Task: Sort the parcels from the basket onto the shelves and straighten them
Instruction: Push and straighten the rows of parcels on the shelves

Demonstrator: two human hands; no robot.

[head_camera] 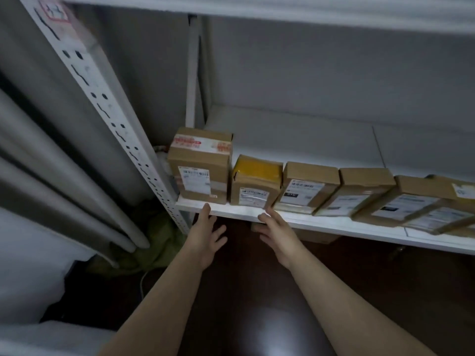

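Several brown cardboard parcels stand in a row along the front of a white shelf [295, 140]. The tallest parcel [201, 167] is at the far left, and a parcel with yellow tape [254, 182] stands beside it. Further right come a parcel with a white label [307, 186] and more that lean to the right [359, 192]. My left hand [205, 236] reaches up with fingers spread, one fingertip at the shelf's front edge below the tallest parcel. My right hand [276, 233] is open just below the yellow-taped parcel. Neither hand holds anything. No basket is in view.
A perforated white upright [102, 98] of the rack slants down on the left. Grey curtains [51, 155] hang beside it, with a green cloth [151, 242] on the dark floor. An upper shelf [282, 14] spans the top. A box sits under the shelf [318, 236].
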